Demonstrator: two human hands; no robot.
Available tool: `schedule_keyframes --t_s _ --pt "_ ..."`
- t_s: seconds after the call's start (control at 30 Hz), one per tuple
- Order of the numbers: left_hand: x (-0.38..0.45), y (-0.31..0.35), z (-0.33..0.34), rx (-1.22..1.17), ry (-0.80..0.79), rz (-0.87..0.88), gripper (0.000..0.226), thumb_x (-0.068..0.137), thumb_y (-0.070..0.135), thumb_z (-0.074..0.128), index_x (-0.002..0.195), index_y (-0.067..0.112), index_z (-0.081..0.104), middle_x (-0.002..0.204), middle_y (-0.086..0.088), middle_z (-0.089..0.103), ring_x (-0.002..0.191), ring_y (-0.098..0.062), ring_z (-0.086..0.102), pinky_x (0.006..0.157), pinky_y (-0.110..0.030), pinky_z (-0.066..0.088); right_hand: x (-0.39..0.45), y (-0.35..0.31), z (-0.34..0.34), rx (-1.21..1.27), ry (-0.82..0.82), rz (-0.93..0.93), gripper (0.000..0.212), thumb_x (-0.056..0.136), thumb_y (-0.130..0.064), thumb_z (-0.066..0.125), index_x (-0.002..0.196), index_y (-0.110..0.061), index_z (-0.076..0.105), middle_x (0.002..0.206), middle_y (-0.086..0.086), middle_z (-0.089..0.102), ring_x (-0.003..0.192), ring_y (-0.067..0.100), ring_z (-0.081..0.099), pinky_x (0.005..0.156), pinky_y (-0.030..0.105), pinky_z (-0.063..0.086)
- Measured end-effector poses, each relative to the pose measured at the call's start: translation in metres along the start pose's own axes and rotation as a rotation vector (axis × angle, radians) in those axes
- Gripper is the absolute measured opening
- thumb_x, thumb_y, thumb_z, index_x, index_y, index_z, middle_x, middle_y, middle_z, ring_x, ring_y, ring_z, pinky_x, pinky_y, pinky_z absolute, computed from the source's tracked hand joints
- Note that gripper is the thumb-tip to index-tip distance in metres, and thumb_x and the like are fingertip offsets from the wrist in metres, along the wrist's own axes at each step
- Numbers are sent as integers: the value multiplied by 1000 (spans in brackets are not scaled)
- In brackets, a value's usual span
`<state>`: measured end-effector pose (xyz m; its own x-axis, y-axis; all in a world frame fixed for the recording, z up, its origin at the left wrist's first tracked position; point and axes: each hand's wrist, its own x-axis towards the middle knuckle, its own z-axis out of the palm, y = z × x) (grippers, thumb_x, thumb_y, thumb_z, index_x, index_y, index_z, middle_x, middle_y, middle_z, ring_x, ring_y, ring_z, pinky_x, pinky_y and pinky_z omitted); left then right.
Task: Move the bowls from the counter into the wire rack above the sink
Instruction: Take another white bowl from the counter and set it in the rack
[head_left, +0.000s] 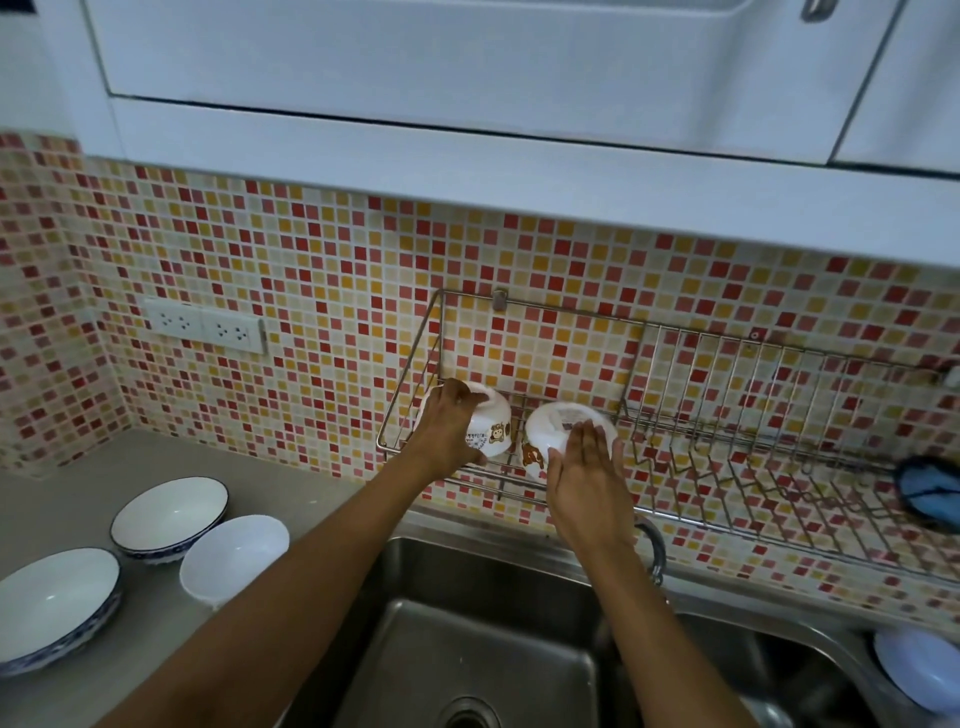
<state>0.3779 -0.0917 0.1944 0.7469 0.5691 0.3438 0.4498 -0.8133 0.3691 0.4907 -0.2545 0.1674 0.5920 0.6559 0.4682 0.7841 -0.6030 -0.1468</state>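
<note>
Two small white bowls with cartoon prints lie upside down at the left end of the wire rack (675, 332) on the tiled wall. My left hand (447, 431) grips the left cartoon bowl (493, 423) from above. My right hand (584, 467) rests with fingers spread against the right cartoon bowl (553, 428). On the grey counter (156, 457) at lower left stand three more bowls: a blue-rimmed bowl (169, 512), a plain white bowl (234, 556) and a wide blue-rimmed bowl (54, 603).
A steel sink (467, 649) lies below my arms, with the tap (654, 551) behind my right wrist. A blue cloth (930, 491) hangs at the rack's right end. A pale dish (914, 670) sits at lower right. White cabinets (467, 78) overhang the rack.
</note>
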Motion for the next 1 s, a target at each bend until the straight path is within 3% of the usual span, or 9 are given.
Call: schedule_keyframes --t_s 0.27,0.5,0.6,0.7,0.8,1.0 --pt "-12 -6 5 -160 2 -13 63 81 15 71 138 17 44 145 -12 32 135 -30 26 114 -45 29 -1 1 2 -64 -16 -29 67 98 -43 14 144 1 34 146 20 42 138 31 37 114 41 11" --pt "-10 -6 4 -205 8 -30 60 78 15 74 133 16 50 144 -11 38 132 -31 32 111 -47 34 2 1 1 -64 -117 -8 66 100 -45 15 151 -4 6 159 15 12 148 27 9 116 40 -2" --pt "-15 -4 4 -216 71 -14 57 81 19 72 134 16 49 143 -11 41 132 -30 33 111 -45 33 0 0 0 -46 -117 5 66 100 -46 15 151 -7 0 160 12 6 148 26 5 116 39 -3" --pt "-28 -4 7 -191 210 14 51 87 27 65 133 15 49 142 -9 43 131 -26 36 108 -41 37 -6 -3 1 -64 -38 24 64 100 -44 18 150 -4 13 157 17 20 146 29 19 117 44 6" --pt "-42 -8 14 -129 232 61 47 92 38 53 133 14 51 141 -9 48 131 -25 40 107 -44 41 -14 -6 6 -57 15 46 65 96 -43 17 144 -1 34 145 19 44 136 31 41 114 51 20" --pt "-47 -19 21 -29 183 114 54 95 46 33 137 16 47 143 -6 49 132 -23 44 110 -43 38 -17 -4 10 -45 -9 52 70 96 -45 8 144 -1 34 145 17 44 138 29 38 118 51 18"
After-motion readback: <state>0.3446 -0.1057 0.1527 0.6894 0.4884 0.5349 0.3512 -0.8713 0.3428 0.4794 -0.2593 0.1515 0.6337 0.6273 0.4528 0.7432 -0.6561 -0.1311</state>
